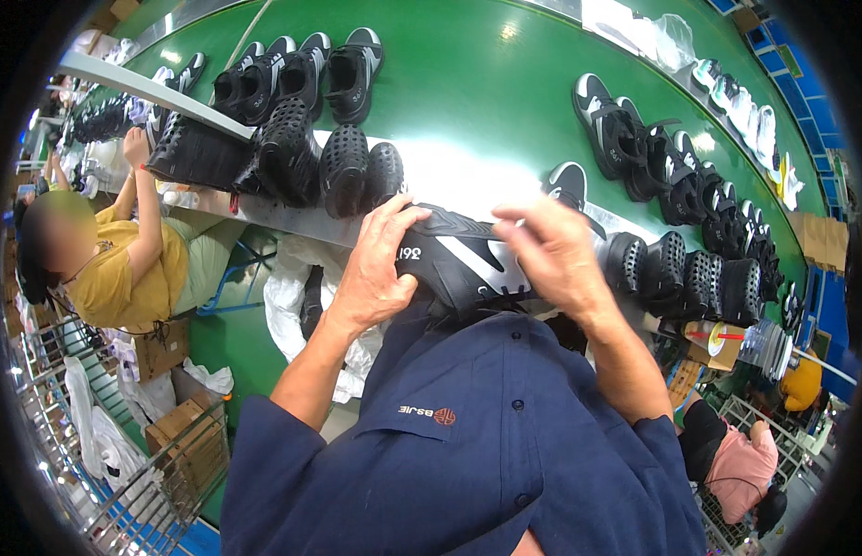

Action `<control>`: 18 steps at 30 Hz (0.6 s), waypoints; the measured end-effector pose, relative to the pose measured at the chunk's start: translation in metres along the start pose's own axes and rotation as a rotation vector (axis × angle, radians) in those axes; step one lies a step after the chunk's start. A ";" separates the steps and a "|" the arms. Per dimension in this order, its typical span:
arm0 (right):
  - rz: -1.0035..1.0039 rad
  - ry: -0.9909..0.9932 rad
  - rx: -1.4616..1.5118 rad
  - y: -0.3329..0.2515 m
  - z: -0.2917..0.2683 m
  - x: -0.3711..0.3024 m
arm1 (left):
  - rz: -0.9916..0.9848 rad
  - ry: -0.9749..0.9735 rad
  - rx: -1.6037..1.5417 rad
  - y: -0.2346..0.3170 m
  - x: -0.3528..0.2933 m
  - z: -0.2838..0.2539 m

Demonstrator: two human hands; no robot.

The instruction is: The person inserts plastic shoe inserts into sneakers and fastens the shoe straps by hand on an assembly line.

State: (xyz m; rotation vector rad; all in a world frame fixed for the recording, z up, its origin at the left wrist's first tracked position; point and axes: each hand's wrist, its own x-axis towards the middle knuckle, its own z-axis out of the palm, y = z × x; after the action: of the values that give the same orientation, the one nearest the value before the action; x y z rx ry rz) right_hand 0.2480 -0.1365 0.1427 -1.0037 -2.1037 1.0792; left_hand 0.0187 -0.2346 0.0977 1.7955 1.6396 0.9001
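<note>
A black shoe (449, 269) with a white stripe and pale markings lies on its side close to my body, at the near edge of the bench. My left hand (375, 264) grips its left end, with the thumb on the side and the fingers over the far edge. Over the shoe's right part is my right hand (556, 246), its fingers bent and smeared by motion; whether it touches the shoe or holds anything cannot be made out. Just beyond that hand another black shoe (567, 183) with a white-edged toe rests on the bench.
Black shoes (355, 79) stand in rows on the green bench (449, 65) to the left and right. Dark perforated soles (345, 171) line the near edge. A person in yellow (134, 264) works at left; someone in pink (741, 468) is at lower right. A wire cart (185, 445) stands lower left.
</note>
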 end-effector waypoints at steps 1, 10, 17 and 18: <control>0.063 0.037 0.007 0.006 -0.010 -0.003 | -0.039 -0.008 -0.030 -0.003 -0.002 0.000; -0.127 -0.077 -0.150 -0.012 -0.020 -0.020 | -0.036 -0.007 -0.038 -0.006 -0.003 0.013; -0.065 -0.272 -0.194 -0.005 0.009 -0.021 | 0.123 -0.110 -0.050 0.004 0.031 0.013; 0.033 -0.314 -0.111 -0.005 0.008 -0.019 | 0.154 -0.143 -0.053 0.004 0.033 0.013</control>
State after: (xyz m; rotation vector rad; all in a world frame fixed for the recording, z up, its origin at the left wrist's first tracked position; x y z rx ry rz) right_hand 0.2506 -0.1573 0.1399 -0.9752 -2.4275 1.2135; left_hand 0.0328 -0.2019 0.0966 1.9235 1.3922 0.8517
